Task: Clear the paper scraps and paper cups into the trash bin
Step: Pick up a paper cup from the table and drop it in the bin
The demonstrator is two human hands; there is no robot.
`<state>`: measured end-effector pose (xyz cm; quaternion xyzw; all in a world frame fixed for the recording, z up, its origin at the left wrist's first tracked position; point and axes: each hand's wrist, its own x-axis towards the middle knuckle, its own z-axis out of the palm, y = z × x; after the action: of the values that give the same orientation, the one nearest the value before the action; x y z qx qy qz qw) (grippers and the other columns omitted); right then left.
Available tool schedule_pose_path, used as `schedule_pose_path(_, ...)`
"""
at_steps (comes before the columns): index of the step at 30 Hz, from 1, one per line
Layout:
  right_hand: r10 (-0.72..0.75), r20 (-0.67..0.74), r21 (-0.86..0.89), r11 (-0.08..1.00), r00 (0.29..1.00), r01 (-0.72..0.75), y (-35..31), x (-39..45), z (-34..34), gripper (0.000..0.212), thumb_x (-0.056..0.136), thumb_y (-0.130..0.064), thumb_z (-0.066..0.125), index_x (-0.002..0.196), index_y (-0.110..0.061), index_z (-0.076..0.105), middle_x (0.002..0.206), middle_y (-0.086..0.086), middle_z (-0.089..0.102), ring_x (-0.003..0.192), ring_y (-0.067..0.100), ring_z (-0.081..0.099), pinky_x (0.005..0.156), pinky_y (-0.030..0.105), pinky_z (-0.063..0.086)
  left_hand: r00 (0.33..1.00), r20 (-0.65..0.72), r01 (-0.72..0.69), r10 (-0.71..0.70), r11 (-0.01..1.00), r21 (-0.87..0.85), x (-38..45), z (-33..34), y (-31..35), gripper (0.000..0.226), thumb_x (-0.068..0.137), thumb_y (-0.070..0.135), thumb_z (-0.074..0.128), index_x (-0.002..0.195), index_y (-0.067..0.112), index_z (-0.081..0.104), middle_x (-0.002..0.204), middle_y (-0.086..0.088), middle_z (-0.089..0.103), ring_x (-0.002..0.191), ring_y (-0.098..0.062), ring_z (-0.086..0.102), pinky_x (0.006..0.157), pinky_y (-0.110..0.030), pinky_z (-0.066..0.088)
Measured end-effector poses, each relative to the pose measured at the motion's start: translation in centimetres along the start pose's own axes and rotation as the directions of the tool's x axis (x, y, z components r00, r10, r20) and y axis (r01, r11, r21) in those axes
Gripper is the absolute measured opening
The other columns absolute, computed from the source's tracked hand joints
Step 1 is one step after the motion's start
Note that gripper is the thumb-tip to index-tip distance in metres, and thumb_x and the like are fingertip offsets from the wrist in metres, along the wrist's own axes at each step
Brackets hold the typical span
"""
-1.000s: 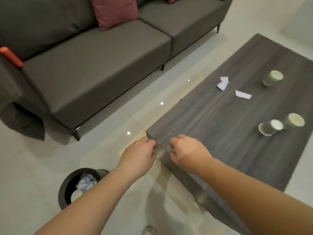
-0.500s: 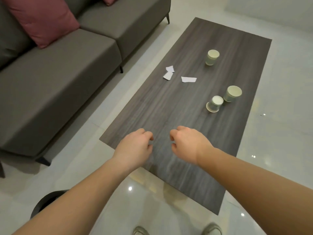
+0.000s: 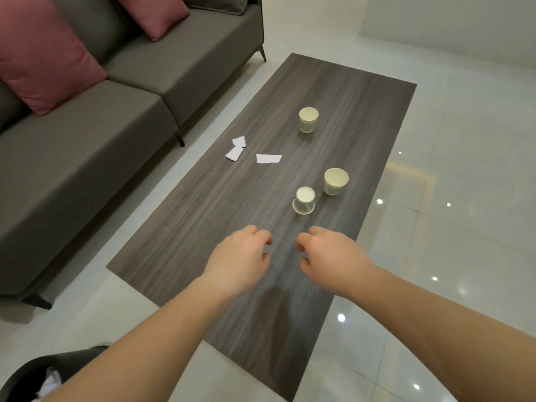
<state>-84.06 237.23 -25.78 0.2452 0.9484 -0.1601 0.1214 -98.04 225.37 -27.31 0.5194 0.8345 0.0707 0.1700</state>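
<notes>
Both hands, left hand (image 3: 237, 256) and right hand (image 3: 330, 256), hover loosely curled, holding nothing; reach for the nearest upside-down pale paper cup (image 3: 304, 200) on the dark woodgrain counter (image 3: 188, 227), gripping gently.

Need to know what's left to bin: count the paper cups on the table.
3. Far cup upright near the table's middle; right cup upright by the right edge; upside-down cup beside it, nearest the hands. None looks hidden.

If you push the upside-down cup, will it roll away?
Probably not. The upside-down cup stands on its wide rim on the table, so it would likely slide rather than roll or tip. It looks like thin paper, so it is probably very light and may crush if squeezed hard.
</notes>
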Motion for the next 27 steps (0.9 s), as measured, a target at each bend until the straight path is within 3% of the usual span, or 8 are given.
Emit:
schedule_pose_path(8,0.082,-0.012,0.010,0.997,0.997,-0.082,8.2,-0.3,-0.6,0.021,0.095,-0.024,0.046,0.112,-0.017,0.056,0.105,0.004,0.054,0.091,0.026,0.057,0.073,0.036,0.051,0.999,-0.030,0.011,-0.012,0.999,-0.038,5.6,2.5,5.3,0.030,0.092,0.030,0.053,0.121,0.023,0.055,0.115,0.001,0.053,0.104,-0.022,0.053,0.082,-0.040,0.050)
schedule_pose_path(13,0.034,-0.033,-0.052,0.998,0.999,-0.036,11.4,2.4,-0.9,0.025,0.094,-0.027,0.046,0.116,-0.022,0.055,0.110,0.000,0.052,0.102,0.023,0.053,0.066,0.030,0.038,0.996,-0.052,0.068,-0.072,0.995,-0.079,9.5,3.9,6.2,0.033,0.090,0.034,0.056,0.122,0.024,0.053,0.115,0.004,0.046,0.107,-0.018,0.046,0.080,-0.042,0.051)
schedule_pose_path(21,-0.059,-0.038,-0.145,0.988,0.998,0.053,15.1,12.7,-3.8,0.028,0.089,-0.031,0.051,0.115,-0.020,0.053,0.113,0.001,0.051,0.102,0.023,0.052,0.066,0.031,0.039,0.984,-0.067,0.158,-0.167,0.980,-0.121,17.6,4.8,5.0,0.037,0.087,0.035,0.061,0.120,0.024,0.049,0.118,0.001,0.040,0.110,-0.020,0.040,0.074,-0.034,0.048)
schedule_pose_path(27,-0.102,-0.037,-0.155,0.983,0.994,0.095,16.8,17.6,-4.2,0.045,0.084,-0.036,0.060,0.126,-0.024,0.048,0.125,-0.002,0.045,0.114,0.021,0.045,0.077,0.031,0.044,0.986,-0.033,0.162,-0.165,0.983,-0.089,21.1,5.8,4.9,0.042,0.084,0.039,0.063,0.120,0.025,0.046,0.126,-0.001,0.038,0.117,-0.023,0.038,0.075,-0.034,0.044)
